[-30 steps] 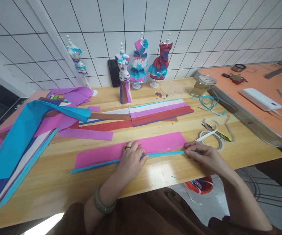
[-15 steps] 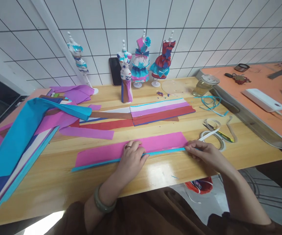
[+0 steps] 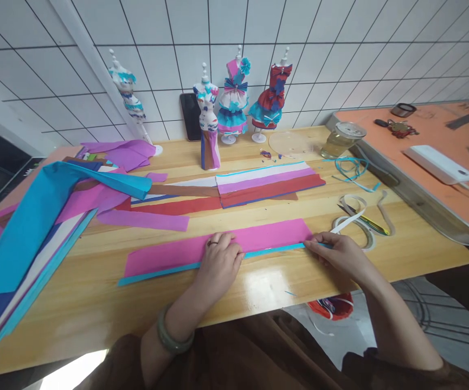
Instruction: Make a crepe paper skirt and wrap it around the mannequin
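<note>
A long pink strip (image 3: 169,254) lies on the wooden table (image 3: 136,319), with a narrow blue strip (image 3: 272,251) along its near edge. My left hand (image 3: 220,262) presses on the middle of both strips, its fingers bent and close together; a ring and a bracelet show on it. At the right end, my right hand (image 3: 334,252) pinches the blue strip between thumb and forefinger. Beyond them is a panel of white, purple and red strips (image 3: 269,187). Under my left palm the strips are hidden.
Dress forms (image 3: 234,103) and a phone (image 3: 191,116) stand by the tiled wall. Folded coloured sheets (image 3: 26,227) cover the left side. At right are white tape (image 3: 366,238), a yellow cutter (image 3: 374,223), blue cord (image 3: 350,172) and a glass jar (image 3: 342,142).
My right hand has shifted very slightly left along the strip's edge. My left hand stays in nearly the same place.
</note>
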Demonstrator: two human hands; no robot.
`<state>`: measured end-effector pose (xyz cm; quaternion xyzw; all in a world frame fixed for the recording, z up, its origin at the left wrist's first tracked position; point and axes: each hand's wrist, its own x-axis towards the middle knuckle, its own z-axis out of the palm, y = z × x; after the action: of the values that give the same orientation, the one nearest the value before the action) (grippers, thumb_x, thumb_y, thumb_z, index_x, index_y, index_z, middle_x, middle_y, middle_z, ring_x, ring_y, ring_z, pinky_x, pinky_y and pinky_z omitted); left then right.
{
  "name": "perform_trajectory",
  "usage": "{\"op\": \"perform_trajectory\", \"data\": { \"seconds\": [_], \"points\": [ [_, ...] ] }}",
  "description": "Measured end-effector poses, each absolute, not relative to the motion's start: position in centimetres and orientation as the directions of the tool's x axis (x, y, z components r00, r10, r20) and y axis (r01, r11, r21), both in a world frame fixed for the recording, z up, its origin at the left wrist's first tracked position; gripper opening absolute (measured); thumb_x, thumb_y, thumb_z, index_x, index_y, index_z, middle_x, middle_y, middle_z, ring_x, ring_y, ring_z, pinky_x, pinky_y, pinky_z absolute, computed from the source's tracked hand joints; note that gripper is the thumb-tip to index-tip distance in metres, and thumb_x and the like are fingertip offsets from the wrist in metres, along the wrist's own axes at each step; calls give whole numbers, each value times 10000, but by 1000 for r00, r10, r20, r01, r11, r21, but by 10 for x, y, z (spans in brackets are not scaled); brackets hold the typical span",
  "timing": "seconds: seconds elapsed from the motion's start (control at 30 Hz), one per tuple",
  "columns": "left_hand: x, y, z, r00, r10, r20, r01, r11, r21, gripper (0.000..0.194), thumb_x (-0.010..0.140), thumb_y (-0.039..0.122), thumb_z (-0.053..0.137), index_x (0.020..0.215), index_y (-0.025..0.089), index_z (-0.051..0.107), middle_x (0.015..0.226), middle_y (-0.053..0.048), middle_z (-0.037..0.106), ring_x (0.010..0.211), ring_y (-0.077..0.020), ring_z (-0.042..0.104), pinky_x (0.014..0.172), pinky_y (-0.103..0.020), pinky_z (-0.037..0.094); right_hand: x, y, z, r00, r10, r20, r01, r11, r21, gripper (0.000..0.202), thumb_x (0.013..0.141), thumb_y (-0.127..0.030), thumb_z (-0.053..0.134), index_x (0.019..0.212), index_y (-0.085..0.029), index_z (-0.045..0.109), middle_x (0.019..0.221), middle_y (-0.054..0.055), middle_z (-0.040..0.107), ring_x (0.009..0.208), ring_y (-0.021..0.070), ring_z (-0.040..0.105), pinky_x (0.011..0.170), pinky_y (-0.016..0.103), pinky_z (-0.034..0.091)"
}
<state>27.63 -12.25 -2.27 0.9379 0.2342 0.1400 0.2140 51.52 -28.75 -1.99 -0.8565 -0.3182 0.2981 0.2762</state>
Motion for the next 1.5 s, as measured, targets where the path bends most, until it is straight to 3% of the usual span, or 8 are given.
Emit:
{"op": "perform_trajectory", "data": {
  "seconds": [0.73, 1.2, 1.3, 1.5],
  "points": [
    [280, -126, -23, 818, 554, 152, 441, -775, 453, 112, 797, 164, 483, 726, 195, 564, 1045, -44, 551, 986, -216, 455, 811, -387, 387, 511, -284, -16, 655, 706, -269, 481, -664, -572, 363, 706, -534, 534, 688, -185, 631, 470, 0, 551, 445, 131, 477, 444, 242, 334],
    [281, -126, -23, 809, 571, 139, 457, -761, 460, 97, 793, 160, 492, 731, 194, 558, 1051, -36, 553, 1012, -215, 450, 831, -379, 377, 509, -282, -15, 662, 705, -254, 513, -674, -532, 315, 719, -490, 535, 653, -190, 606, 566, 13, 595, 538, 150, 507, 510, 253, 357],
    [281, -126, -23, 810, 574, 118, 467, -754, 462, 71, 794, 192, 511, 842, 198, 564, 1042, -37, 555, 1005, -214, 452, 840, -377, 377, 509, -282, -16, 655, 718, -234, 529, -657, -536, 310, 721, -482, 531, 654, -190, 611, 573, 11, 598, 558, 154, 517, 521, 250, 367],
    [279, -125, -28, 819, 562, 115, 461, -765, 449, 331, 820, 224, 484, 1150, 205, 466, 1131, -54, 537, 1058, -217, 433, 888, -388, 363, 510, -282, -18, 663, 720, -202, 545, -650, -529, 287, 701, -461, 545, 664, -188, 624, 629, 5, 631, 601, 162, 547, 533, 243, 382]
  ]
}}
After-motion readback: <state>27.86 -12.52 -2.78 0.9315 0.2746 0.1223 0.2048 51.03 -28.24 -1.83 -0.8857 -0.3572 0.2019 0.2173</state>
